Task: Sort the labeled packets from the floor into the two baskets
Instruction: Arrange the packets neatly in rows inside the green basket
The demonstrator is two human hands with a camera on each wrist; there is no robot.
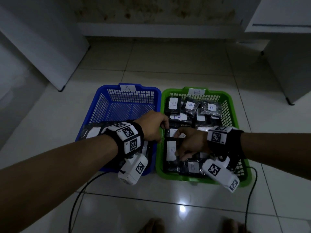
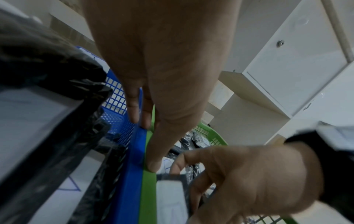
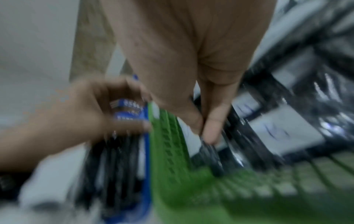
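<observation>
A blue basket [image 1: 127, 96] tagged A stands left, a green basket [image 1: 225, 105] tagged B right, rims touching. Black packets with white labels fill the green one [image 1: 191, 105]; more lie at the blue basket's near end [image 1: 92, 132]. My left hand [image 1: 154, 126] rests with straight fingers [image 2: 134, 112] on the blue rim [image 2: 134, 151] and its thumb on the green rim [image 2: 148, 186]. My right hand [image 1: 190, 145] reaches into the green basket and pinches a black packet [image 1: 171, 150] whose label reads A. The pinch shows in the left wrist view [image 2: 170, 191] and, blurred, in the right wrist view [image 3: 208, 147].
White cabinets stand at the left [image 1: 42, 47] and right [image 1: 286, 56], with a wall ledge [image 1: 159, 31] behind the baskets. Black cables [image 1: 79, 199] trail over the glossy tiled floor. My feet [image 1: 154, 226] show at the bottom edge.
</observation>
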